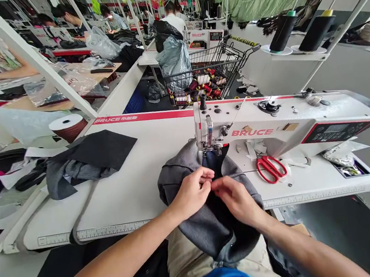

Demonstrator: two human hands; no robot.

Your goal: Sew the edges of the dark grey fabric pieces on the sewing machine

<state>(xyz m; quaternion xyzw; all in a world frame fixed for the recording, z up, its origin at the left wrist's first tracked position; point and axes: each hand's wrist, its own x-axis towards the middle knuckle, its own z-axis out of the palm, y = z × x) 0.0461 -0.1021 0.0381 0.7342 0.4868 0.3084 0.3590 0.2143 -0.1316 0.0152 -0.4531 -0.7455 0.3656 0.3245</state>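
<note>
A grey fabric piece with a dark inner layer lies under the needle of the white sewing machine and drapes off the table into my lap. My left hand pinches the fabric's edge just in front of the presser foot. My right hand pinches the same edge right beside it, fingertips almost touching the left hand's.
Red-handled scissors lie on the table right of the fabric. A pile of grey and black fabric sits at the left, a tape roll behind it. A wire cart with thread spools stands beyond the table. Other people work at the far left.
</note>
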